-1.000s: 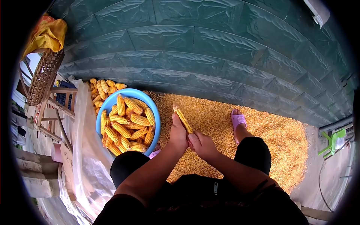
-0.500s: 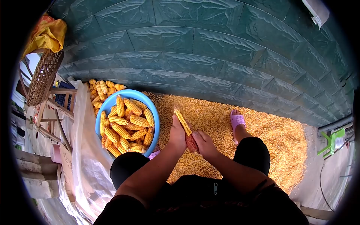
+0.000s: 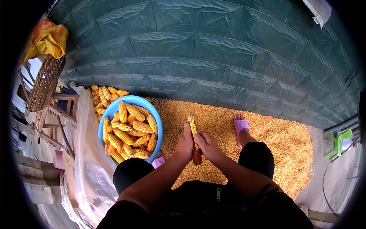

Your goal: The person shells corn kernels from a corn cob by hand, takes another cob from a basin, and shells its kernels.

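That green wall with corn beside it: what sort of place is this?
Probably a farmyard or shed: loose kernels lie along the wall, a blue basin holds corn cobs, and a woven basket is at the left.

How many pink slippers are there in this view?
2: one pink slipper on the corn kernels, near the green wall; the other slipper, partly hidden, beside the blue basin.

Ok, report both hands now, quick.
Left hand: closed around a long, partly stripped yellow-and-red corn cob.
Right hand: closed on the same cob.
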Demonstrator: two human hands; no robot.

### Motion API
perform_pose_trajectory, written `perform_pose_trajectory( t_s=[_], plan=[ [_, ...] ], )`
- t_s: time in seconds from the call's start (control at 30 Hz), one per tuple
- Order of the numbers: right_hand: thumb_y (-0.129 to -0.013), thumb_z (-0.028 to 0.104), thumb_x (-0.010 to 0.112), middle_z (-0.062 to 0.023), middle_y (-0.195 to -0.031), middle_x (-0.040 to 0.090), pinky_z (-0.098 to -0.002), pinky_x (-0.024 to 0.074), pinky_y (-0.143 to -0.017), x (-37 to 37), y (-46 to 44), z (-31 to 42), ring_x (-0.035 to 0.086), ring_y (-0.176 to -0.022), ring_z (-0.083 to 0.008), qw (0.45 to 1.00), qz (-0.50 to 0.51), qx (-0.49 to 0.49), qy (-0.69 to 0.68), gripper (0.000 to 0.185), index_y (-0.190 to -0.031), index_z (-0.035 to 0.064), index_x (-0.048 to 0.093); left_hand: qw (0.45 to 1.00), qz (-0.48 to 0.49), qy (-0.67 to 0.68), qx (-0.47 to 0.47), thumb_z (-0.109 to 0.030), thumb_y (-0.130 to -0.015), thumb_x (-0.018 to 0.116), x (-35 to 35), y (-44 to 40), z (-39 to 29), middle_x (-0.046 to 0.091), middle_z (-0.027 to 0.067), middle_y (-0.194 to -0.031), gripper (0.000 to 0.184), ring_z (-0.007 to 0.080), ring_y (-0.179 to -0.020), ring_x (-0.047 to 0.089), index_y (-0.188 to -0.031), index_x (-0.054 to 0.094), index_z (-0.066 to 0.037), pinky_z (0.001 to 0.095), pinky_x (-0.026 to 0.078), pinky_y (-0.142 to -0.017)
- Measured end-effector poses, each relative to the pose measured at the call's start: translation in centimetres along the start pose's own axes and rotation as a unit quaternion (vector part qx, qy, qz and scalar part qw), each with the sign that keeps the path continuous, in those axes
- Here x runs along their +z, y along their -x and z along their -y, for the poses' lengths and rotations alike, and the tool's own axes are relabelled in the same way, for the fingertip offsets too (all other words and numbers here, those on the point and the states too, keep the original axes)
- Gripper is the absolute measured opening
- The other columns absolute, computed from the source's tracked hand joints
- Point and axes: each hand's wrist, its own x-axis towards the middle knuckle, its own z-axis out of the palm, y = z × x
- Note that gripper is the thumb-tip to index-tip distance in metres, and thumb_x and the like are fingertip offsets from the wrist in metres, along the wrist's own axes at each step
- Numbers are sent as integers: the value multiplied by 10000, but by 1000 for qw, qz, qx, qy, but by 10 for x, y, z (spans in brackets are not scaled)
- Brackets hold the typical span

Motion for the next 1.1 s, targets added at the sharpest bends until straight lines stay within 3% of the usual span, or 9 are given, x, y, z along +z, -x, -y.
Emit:
perform_pose_trajectory(
  t_s=[0.07,0.23,0.33,0.47,0.6,0.63,0.77,1.0,1.1],
  plan=[
    [-915,298,460,-131,-809,593,-311,440,-681,0,1,3,575,-741,-208,997,-54,-51,-1,339,-1037,-10,531,998,6,-27,50,-542,-917,221,0,-6,7,569,90,-815,618,165,-720,554,-1031,537,-23,281,463,-644],
    [-890,276,502,-140,-764,588,-328,439,-638,-13,-8,5,569,-697,-221,992,-120,-13,32,295,-908,-13,560,981,28,-194,3,-556,-912,216,5,4,21,569,96,-848,646,164,-717,561,-1014,521,5,284,456,-618],
    [-888,303,510,-107,-714,577,-323,437,-599,-10,-10,-5,546,-632,-188,985,-137,-65,81,303,-869,5,562,996,45,70,17,-489,-939,196,14,7,36,570,111,-866,564,202,-733,580,-1098,440,-6,317,479,-603],
    [-885,350,507,-101,-674,575,-323,439,-583,-11,-16,-5,544,-620,-167,990,-94,4,-107,370,-820,-11,563,996,37,81,30,-450,-951,192,9,3,35,563,114,-791,501,213,-654,567,-1085,427,-29,337,475,-548],
    [-902,377,455,-135,-666,571,-332,435,-576,-10,-14,0,552,-605,-201,994,-93,-10,58,422,-788,-19,550,997,56,35,26,-434,-955,220,17,17,22,520,81,-676,451,174,-506,492,-1023,441,-46,304,417,-447],
    [-902,377,455,-135,-666,571,-332,435,-576,-10,-11,2,552,-605,-201,994,-94,-9,58,422,-788,-19,550,997,66,26,16,-422,-957,240,20,20,22,505,53,-660,431,138,-475,462,-1029,441,-47,272,393,-422],
    [-915,352,420,-151,-661,557,-352,428,-575,-6,-8,-1,548,-597,-248,990,-126,-54,41,409,-788,-15,548,997,67,27,24,-442,-954,194,23,21,18,472,91,-544,470,197,-405,440,-895,451,-54,320,370,-385],
    [-933,321,383,-137,-656,533,-352,420,-590,-6,-6,-4,532,-601,-252,985,-140,-97,31,382,-805,-5,536,995,84,49,-5,-453,-950,177,22,25,12,471,84,-532,502,190,-397,427,-825,462,-58,315,360,-377],
    [-938,316,375,-112,-649,532,-341,421,-583,-7,-3,3,526,-594,-209,990,-140,-24,-21,382,-794,-2,531,991,114,59,-46,-469,-944,171,19,28,7,468,82,-545,518,188,-406,435,-810,464,-64,311,360,-374]
  ],
)
